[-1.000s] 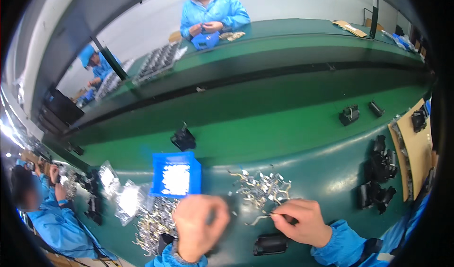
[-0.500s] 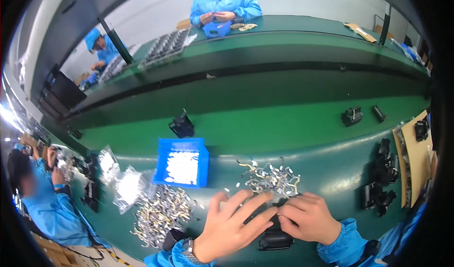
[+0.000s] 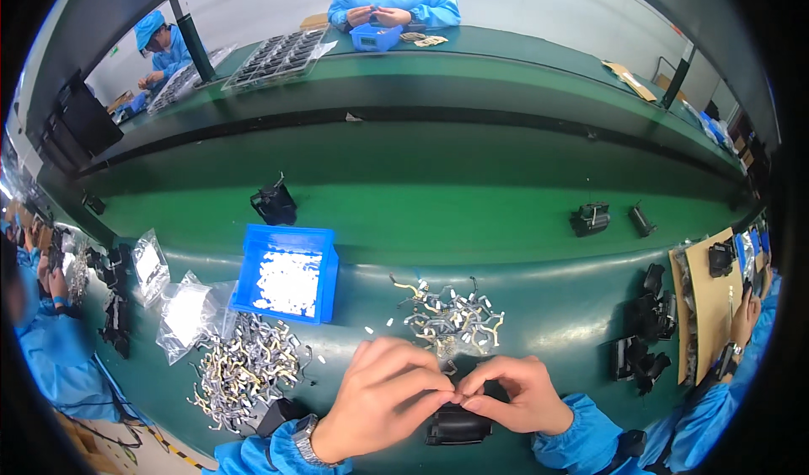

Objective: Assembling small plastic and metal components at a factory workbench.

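My left hand (image 3: 389, 397) and my right hand (image 3: 521, 397) meet fingertip to fingertip near the front of the table. Both are closed in a pinch, and whatever lies between the fingers is too small or too hidden to name. Just under the fingertips lies a black, rounded plastic part (image 3: 459, 429), its far side covered by my hands. Beyond them is a loose pile of short wires with white connectors (image 3: 455, 319). To the left of my left hand spreads a larger heap of similar wire pieces (image 3: 244, 374).
A blue bin (image 3: 331, 277) of small white pieces stands left of centre, beside clear plastic bags (image 3: 187, 313). Black parts (image 3: 645, 332) and cardboard (image 3: 706, 306) lie at the right. A co-worker's hand (image 3: 746, 317) is at the right edge; other people sit across and at the left.
My fingers have drawn together into a pinch; the left hand was spread wider before. The whole view has shifted, so the table things appear farther left. A co-worker's hand now shows at the right.
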`<state>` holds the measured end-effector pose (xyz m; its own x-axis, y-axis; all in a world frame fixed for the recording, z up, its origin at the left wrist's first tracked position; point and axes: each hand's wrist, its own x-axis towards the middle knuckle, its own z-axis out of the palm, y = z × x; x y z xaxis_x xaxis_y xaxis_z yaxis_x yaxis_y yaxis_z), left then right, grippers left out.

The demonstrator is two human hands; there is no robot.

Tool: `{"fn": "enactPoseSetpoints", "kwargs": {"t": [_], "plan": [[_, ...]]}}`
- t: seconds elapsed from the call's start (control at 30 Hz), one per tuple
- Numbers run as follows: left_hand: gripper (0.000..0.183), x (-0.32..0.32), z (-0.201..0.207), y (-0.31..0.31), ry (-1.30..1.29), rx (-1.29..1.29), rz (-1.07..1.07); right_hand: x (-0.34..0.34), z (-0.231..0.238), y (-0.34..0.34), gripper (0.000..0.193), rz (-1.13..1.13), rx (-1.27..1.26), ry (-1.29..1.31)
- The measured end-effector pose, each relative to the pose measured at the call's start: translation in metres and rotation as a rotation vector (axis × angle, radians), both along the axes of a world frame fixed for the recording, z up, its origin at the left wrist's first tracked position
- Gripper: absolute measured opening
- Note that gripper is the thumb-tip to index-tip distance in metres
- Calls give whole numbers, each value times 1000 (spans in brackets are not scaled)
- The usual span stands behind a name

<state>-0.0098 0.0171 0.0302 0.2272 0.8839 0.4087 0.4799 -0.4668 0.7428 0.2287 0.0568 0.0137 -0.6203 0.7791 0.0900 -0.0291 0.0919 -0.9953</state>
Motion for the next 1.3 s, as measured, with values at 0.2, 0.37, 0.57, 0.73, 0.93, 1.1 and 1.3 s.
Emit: {"fn": "enactPoseSetpoints", "kwargs": {"t": [0.2, 0.37, 0.57, 0.73, 0.93, 1.1, 1.3], "plan": [[55, -26, -2, 0, 25, -66, -162, 19, 14, 23, 9, 45, -27, 64], [53, -13, -20, -8, 308, 0, -396, 26, 27, 39, 8, 353, 179, 56], [57, -15, -25, -13, 354, 11, -296, 14, 38, 34, 6, 486, 399, -180], [62, -15, -31, -16, 299, 14, -236, 11, 38, 29, 6, 506, 438, -273], [66, -14, -30, -20, 306, -5, -220, 12, 29, 34, 7, 570, 454, -300], [66, -13, -30, -19, 315, 0, -232, 12, 30, 33, 8, 560, 455, -322], [66, -14, -29, -20, 309, -4, -219, 12, 27, 32, 10, 485, 468, -330]]}}
